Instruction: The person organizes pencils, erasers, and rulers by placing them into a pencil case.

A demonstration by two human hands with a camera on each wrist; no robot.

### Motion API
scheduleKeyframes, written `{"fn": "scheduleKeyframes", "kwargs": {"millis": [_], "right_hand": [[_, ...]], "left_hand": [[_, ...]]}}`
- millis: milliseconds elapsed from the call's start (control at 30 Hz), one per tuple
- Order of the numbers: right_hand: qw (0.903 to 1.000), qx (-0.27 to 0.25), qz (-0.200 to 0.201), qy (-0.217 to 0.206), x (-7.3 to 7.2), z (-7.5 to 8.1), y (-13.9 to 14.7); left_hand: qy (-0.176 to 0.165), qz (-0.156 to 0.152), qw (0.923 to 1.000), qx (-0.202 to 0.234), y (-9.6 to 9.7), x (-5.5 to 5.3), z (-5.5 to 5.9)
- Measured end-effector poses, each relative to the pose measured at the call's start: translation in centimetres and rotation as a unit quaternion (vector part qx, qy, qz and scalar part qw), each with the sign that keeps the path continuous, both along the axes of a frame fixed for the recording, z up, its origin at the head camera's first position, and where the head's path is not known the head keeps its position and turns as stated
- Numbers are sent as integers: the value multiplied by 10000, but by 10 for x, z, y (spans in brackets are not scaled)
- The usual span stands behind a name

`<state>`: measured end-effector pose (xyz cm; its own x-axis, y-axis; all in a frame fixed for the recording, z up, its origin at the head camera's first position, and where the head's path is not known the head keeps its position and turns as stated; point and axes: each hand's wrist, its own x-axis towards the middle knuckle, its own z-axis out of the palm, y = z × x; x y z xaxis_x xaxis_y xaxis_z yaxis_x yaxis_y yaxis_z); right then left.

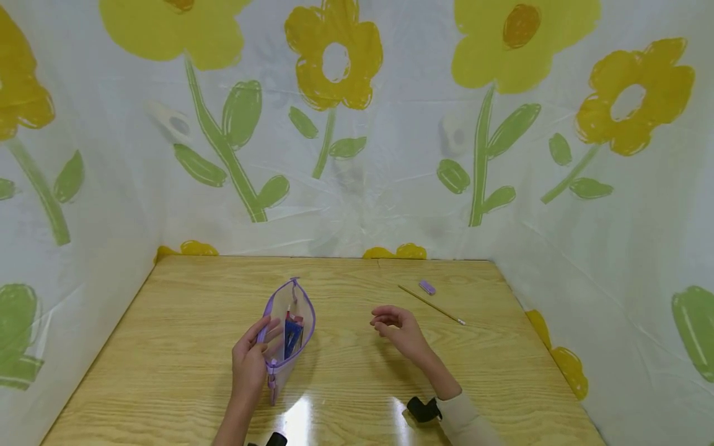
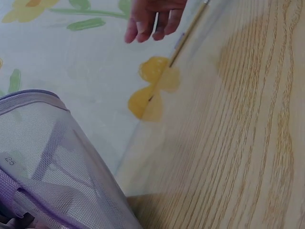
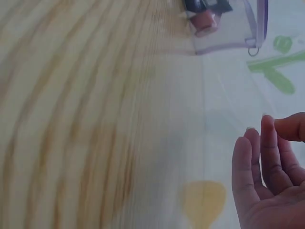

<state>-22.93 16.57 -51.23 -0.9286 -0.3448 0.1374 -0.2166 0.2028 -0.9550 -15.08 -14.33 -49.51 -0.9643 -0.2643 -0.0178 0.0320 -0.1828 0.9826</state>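
In the head view my left hand [image 1: 250, 359] grips the near left side of a see-through mesh pencil case [image 1: 304, 310] with purple trim, its zipped mouth spread apart. Inside it lie a blue item [image 1: 292, 337] and something red and pink [image 1: 298, 319]. The case's mesh wall [image 2: 71, 157] fills the lower left of the left wrist view. My right hand [image 1: 403, 332] hovers right of the case with loosely bent fingers and nothing in them. The right wrist view shows its thumb near the index fingertip [image 3: 268, 124]. A pencil [image 1: 431, 305] and a small purple eraser [image 1: 427, 287] lie beyond it.
The wooden table [image 1: 184, 322] meets a white flower-printed sheet [image 1: 401, 161] at the back and on both sides. Black wrist cameras [image 1: 424, 409] sit on the forearms near the table's front. Light reflects off the tabletop there.
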Motion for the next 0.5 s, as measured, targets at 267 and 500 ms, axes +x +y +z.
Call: {"fn": "scheduleKeyframes", "kwargs": {"millis": [267,500], "right_hand": [[9979,448,-277,382,-7,-3,30],[9954,684,-427,510,-9,-3,51]], "left_hand": [[-51,-38,10000,-29,0,0,0],[-71,-69,9999,-38,1,-2,-1]]}}
